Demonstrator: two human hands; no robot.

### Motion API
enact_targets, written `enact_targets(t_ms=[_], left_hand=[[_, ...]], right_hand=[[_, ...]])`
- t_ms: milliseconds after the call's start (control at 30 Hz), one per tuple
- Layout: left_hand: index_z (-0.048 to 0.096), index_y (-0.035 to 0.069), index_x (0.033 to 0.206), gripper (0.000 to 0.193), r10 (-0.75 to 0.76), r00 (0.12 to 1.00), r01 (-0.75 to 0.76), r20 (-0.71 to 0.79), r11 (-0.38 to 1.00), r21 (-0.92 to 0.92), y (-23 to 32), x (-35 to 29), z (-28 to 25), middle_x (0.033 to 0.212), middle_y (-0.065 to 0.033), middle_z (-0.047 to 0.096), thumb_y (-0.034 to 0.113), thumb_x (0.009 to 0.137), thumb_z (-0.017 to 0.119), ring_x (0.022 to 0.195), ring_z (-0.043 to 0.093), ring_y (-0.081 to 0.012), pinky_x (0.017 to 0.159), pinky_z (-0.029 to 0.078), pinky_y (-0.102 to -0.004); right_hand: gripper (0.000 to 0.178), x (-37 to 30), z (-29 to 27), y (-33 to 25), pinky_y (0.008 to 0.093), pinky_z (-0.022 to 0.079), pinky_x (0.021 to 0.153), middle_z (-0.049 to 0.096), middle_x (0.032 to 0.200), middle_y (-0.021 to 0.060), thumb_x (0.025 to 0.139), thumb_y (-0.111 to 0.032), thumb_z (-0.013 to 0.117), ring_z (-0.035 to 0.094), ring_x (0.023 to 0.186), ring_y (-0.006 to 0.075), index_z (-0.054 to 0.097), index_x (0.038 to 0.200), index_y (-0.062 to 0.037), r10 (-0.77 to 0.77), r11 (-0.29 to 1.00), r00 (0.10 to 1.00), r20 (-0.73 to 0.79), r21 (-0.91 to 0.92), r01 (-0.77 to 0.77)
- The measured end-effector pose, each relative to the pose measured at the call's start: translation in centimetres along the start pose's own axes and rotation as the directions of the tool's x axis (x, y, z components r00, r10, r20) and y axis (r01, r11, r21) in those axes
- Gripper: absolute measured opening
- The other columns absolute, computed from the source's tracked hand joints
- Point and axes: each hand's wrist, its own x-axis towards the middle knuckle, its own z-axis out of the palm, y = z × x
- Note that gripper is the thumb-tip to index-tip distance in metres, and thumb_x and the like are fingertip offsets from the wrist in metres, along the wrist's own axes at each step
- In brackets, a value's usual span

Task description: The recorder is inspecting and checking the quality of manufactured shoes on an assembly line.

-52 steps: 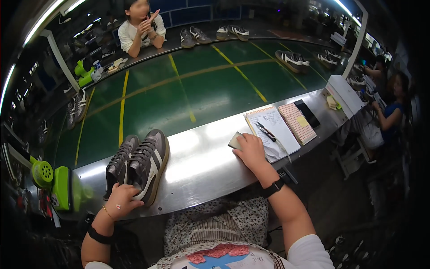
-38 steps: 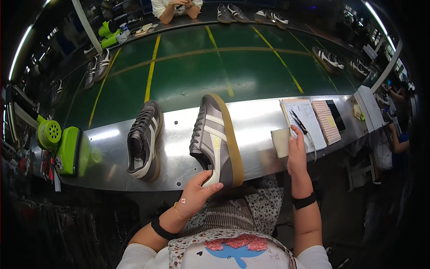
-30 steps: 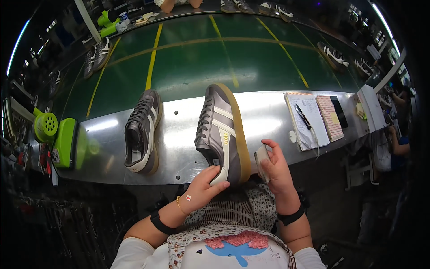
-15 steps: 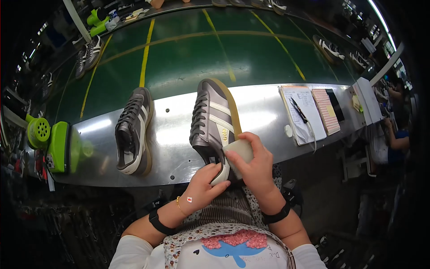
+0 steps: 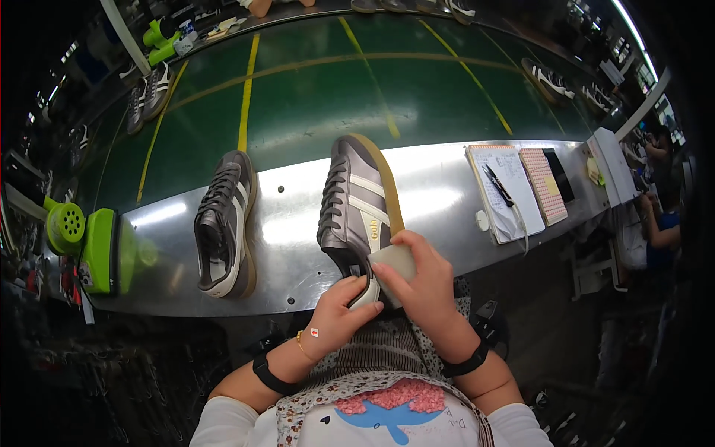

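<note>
A dark grey sneaker (image 5: 356, 195) with cream stripes and a gum sole lies tilted at the metal table's near edge, toe pointing away. My left hand (image 5: 341, 313) grips its heel, thumb on the collar. In my right hand (image 5: 427, 287) is a pale grey sponge-like block (image 5: 396, 267), pinched between thumb and fingers and pressed to the shoe's side near the heel. Left of them stands the matching sneaker (image 5: 227, 223), untouched.
Spiral notebooks (image 5: 505, 195) with a pen and a dark phone-like slab (image 5: 556, 173) lie at right. A green device (image 5: 100, 249) stands at left. Beyond the metal strip (image 5: 287, 223) runs a green belt (image 5: 305, 97) with yellow lines, carrying more sneakers (image 5: 547, 80).
The view has shifted slightly. The block sits a little lower along the shoe's side, toward the heel. Both hands keep their holds.
</note>
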Motion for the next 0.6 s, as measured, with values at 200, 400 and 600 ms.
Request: enact_targets(t_ms=[200, 400, 600], left_hand=[[0.058, 0.000, 0.104, 0.033, 0.013, 1.000, -0.013, 0.000, 1.000, 0.029, 0.4, 0.0, 0.1, 0.082, -0.0138, 0.055, 0.017, 0.077, 0.064, 0.077, 0.054, -0.0274, 0.071, 0.043, -0.0334], [0.059, -0.001, 0.101, 0.030, -0.016, 0.999, 0.018, -0.043, 0.999, 0.046, 0.0, -0.2, 0.0, 0.083, -0.0146, 0.055, 0.017, 0.077, 0.064, 0.076, 0.055, -0.0279, 0.070, 0.044, -0.0334], [0.059, -0.001, 0.100, 0.030, 0.024, 0.999, -0.022, -0.038, 0.998, 0.061, 0.4, 0.0, 0.3, 0.081, -0.0143, 0.054, 0.017, 0.077, 0.064, 0.075, 0.054, -0.0272, 0.069, 0.043, -0.0333]], right_hand=[[0.041, -0.5, -0.8, 0.5, 0.0351, 0.049, 0.069, 0.062, 0.085, 0.0155, 0.070, -0.020, 0.076, 0.063, 0.077, 0.0288, 0.055, 0.102, -0.0057, -0.014, 1.000, 1.000, -0.020, 0.027, 0.014], [0.041, 3.7, -2.5, 3.1, 0.0382, 0.048, 0.071, 0.062, 0.090, 0.0172, 0.073, -0.022, 0.073, 0.061, 0.081, 0.0332, 0.053, 0.106, -0.0059, 0.085, 0.991, 0.958, -0.274, -0.074, -0.109], [0.051, 2.5, -3.7, 5.5, 0.0356, 0.047, 0.073, 0.060, 0.089, 0.0163, 0.073, -0.019, 0.072, 0.060, 0.082, 0.0274, 0.047, 0.115, -0.0055, 0.283, 0.946, 0.951, -0.122, 0.196, -0.256]])
